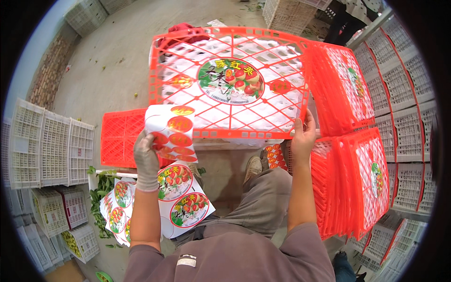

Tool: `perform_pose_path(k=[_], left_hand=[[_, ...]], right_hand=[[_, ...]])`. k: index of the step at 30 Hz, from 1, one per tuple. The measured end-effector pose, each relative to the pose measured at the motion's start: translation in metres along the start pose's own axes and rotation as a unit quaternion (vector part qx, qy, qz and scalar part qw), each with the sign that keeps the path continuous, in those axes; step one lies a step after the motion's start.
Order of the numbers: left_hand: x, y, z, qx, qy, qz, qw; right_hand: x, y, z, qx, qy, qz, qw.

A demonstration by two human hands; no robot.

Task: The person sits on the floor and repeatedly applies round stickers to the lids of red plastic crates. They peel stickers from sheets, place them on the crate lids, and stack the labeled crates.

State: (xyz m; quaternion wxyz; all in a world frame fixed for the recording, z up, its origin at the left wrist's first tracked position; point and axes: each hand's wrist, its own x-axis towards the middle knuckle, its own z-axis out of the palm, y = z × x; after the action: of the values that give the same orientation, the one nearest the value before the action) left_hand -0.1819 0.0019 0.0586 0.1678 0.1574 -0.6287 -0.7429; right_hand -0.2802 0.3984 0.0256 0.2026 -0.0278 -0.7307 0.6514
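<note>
My left hand [145, 158], in a pale glove, holds a white sheet of small oval red-and-gold stickers [179, 124]. The sheet overlaps the near left corner of a red plastic lattice crate lid [230, 131]. At that lid's near right corner, my right hand [303, 138] is bare and grips the rim between thumb and fingers. A large oval fruit label [230, 81] sits at the lid's middle, with a small oval sticker [181, 81] to its left and another small sticker [280, 86] to its right. Sheets of large oval labels [188, 210] lie across my lap.
Stacked red lids [334, 187] stand close on my right, with another red lid [119, 137] at left. Green leaves [100, 201] and more label sheets [119, 208] lie at lower left. White crates [53, 148] are piled left, others [405, 137] right. A person [347, 24] stands at far right.
</note>
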Motion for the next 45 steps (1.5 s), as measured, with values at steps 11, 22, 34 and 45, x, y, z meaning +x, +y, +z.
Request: perform_pose_path(k=[11,22,34,45], left_hand=[[-0.022,0.030,0.014,-0.130,-0.121,0.092,0.980],[-0.048,-0.020,0.027,-0.052,-0.106,0.002,0.993],[-0.086,-0.015,0.015,-0.154,-0.162,-0.129,0.966],[-0.112,-0.007,-0.023,0.092,-0.023,0.009,0.995]], right_hand=[[-0.027,-0.077,-0.084,0.215,0.085,0.016,0.973],[-0.148,-0.144,-0.486,0.026,0.447,0.047,0.893],[-0.086,-0.114,-0.231,-0.383,0.198,-0.014,0.902],[-0.156,-0.092,0.074,0.096,-0.363,0.304,0.876]])
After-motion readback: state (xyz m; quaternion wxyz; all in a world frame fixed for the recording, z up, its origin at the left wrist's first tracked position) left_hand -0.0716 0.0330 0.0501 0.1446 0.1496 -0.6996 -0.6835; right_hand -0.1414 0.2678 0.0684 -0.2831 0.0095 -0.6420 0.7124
